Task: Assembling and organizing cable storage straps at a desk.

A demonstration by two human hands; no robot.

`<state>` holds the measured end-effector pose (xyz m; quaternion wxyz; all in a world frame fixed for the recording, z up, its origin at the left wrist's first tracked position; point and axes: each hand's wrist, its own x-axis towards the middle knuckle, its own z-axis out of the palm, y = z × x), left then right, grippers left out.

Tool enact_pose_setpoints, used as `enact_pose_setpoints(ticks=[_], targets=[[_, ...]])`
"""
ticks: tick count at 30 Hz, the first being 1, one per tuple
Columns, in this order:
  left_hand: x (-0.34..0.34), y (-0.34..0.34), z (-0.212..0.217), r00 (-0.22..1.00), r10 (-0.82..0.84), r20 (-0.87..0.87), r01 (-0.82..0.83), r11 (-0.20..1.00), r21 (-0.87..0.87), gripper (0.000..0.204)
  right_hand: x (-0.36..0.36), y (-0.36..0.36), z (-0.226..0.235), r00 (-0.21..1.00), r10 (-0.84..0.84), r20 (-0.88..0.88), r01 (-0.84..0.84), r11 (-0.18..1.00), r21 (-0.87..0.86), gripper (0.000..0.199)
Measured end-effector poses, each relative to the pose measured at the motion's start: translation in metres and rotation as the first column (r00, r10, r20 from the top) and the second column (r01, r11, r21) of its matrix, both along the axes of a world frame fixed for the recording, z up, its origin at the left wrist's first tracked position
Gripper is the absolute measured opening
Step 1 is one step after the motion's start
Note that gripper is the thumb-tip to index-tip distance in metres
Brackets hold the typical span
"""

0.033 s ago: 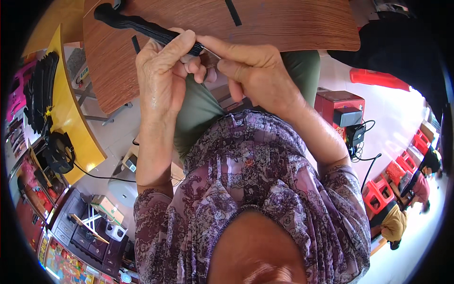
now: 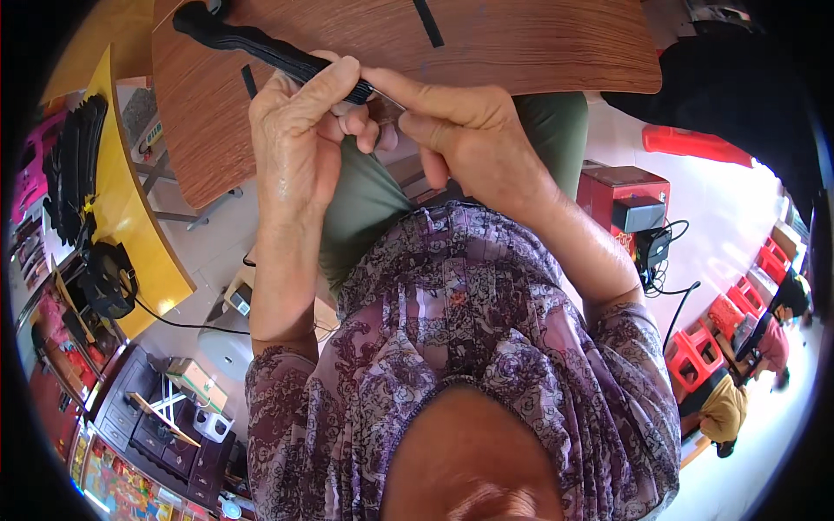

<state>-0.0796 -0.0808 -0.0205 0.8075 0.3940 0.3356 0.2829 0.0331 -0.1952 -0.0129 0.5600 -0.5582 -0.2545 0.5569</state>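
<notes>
A long black ribbed bundle (image 2: 261,47), perhaps fabric or bands, slants from the far left of the wooden table to my fingers. My left hand (image 2: 298,130) is closed round its near end, thumb on top. Between the thumb and forefinger of my right hand (image 2: 486,143) is a thin silvery needle-like tool (image 2: 388,97). Its far tip meets the bundle's near end; whether it goes in, I cannot tell. Both hands are at the table's near edge, above my green-trousered legs (image 2: 365,187).
The brown table (image 2: 547,43) carries a short black strip (image 2: 429,23). At left, black strips (image 2: 78,165) hang over a yellow board (image 2: 148,234). A red box (image 2: 621,187) with black devices and cables stands on the floor at right. Beyond are red stools (image 2: 695,358) and people.
</notes>
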Motion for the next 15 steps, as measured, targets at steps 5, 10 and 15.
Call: enact_pose_setpoints(ticks=[5, 10, 15], targets=[[-0.006, 0.006, 0.0, 0.993, -0.12, -0.008, 0.12, 0.992, -0.04, 0.013, 0.0, -0.004, -0.023, 0.786, -0.128, 0.605, -0.02, 0.973, 0.232, 0.036], [-0.011, 0.023, -0.004, 0.955, -0.296, 0.021, 0.292, 0.927, -0.234, 0.013, 0.002, -0.003, -0.02, 0.64, -0.145, 0.755, -0.056, 0.97, 0.235, 0.03], [-0.005, 0.014, -0.013, 0.988, -0.13, 0.086, 0.149, 0.948, -0.28, 0.017, 0.003, 0.0, -0.003, 0.985, 0.026, 0.172, -0.012, 0.997, -0.079, 0.03]])
